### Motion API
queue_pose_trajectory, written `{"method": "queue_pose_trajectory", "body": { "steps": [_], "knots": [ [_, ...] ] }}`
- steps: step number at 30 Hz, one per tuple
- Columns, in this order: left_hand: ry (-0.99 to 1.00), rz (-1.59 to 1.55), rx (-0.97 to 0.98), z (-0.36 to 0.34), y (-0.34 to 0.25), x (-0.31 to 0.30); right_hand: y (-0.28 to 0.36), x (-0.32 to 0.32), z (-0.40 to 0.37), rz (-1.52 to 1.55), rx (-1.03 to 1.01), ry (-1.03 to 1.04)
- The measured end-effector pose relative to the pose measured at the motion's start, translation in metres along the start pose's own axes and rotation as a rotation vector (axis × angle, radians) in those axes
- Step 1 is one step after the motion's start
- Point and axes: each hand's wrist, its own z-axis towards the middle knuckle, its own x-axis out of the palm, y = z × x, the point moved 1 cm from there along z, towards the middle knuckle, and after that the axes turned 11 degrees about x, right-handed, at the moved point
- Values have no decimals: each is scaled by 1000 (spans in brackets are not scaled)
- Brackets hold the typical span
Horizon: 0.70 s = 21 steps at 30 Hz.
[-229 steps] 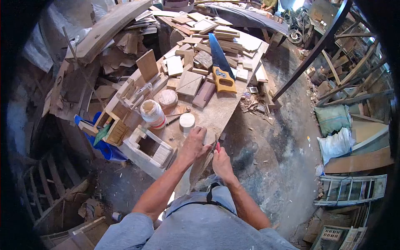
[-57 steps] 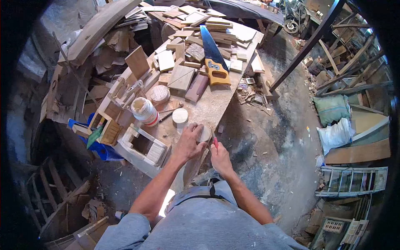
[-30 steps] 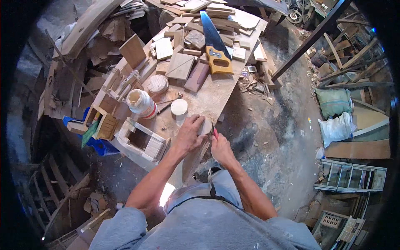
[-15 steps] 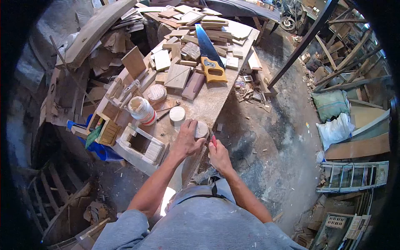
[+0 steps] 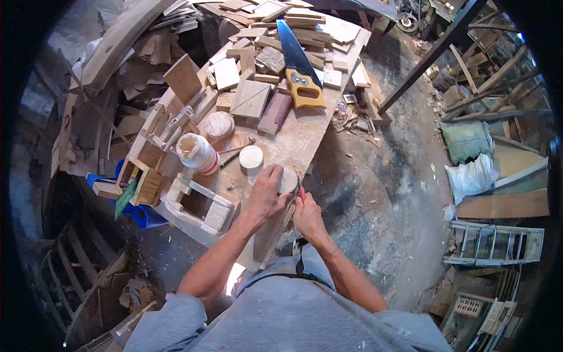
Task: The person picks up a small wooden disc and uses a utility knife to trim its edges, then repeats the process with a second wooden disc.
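At the near right corner of the workbench [image 5: 302,149], my left hand [image 5: 267,190] is closed on a pale round wooden block [image 5: 287,181], keeping it against the top. My right hand [image 5: 309,216] grips a slim tool with a red handle [image 5: 302,192] right beside the block, at the bench edge. The tool's working end is too small to make out. A second round wooden block [image 5: 251,157] stands just beyond my left fingers. Farther left are a white plastic jar [image 5: 198,154] with a red-marked label and a larger wooden round [image 5: 220,125].
A handsaw with a yellow handle [image 5: 305,91] lies by piled wood offcuts [image 5: 252,97]. A wooden frame [image 5: 202,205] sits at the bench's near left. A dark post [image 5: 431,58] slants up at right, and white sacks [image 5: 472,179] lie against the right side.
The camera view has shifted slightly, so the bench appears a little different in place. Both hands keep their holds on the block and the red-handled tool at the bench edge.
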Motion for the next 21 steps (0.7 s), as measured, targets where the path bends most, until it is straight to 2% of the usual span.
{"method": "queue_pose_trajectory", "body": {
  "steps": [4,7,9,11,15,21],
  "knots": [
    [19,2,5,3,0,-5,0,0,8,-63,-1,4],
    [8,9,-34,1,-6,-7,-8,4,11,-94,-104,-94],
    [-6,44,-67,1,-9,-10,-15,-9,13,193,-1,71],
    [-22,91,-99,-4,-11,-4,-16,-14,10,275,21,128],
    [-9,79,-93,-5,-15,-7,-12,3,-7,97,-53,24],
    [17,128,-123,-4,-21,-11,-6,4,-12,119,-38,-93]
  ]
}}
